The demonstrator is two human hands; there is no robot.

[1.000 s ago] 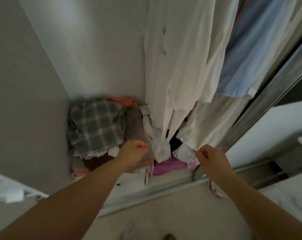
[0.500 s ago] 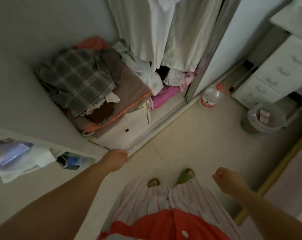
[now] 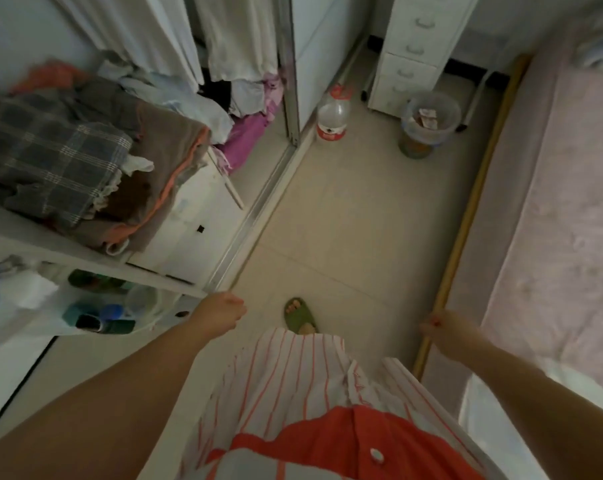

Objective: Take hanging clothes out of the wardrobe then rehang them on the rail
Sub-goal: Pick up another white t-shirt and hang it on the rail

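White hanging clothes (image 3: 137, 32) and a second pale garment (image 3: 239, 43) hang inside the open wardrobe at the top left; only their lower parts show. My left hand (image 3: 222, 313) hangs low over the floor by the wardrobe's sliding track (image 3: 258, 216), fingers loosely curled, holding nothing. My right hand (image 3: 443, 327) is also empty and loosely curled, beside the wooden bed edge (image 3: 480, 188). Both hands are well away from the hanging clothes. The rail is out of view.
A heap of folded clothes with a grey plaid piece (image 3: 50, 154) fills the wardrobe shelf. On the floor stand a plastic bottle (image 3: 333, 116) and a small bin (image 3: 428, 123) near a white drawer unit (image 3: 414, 46). A pink bed (image 3: 552, 202) is at the right.
My right hand has let go of the white garment's hem. Both hands have dropped away from the wardrobe, and my view has tipped down to the floor and my own legs.
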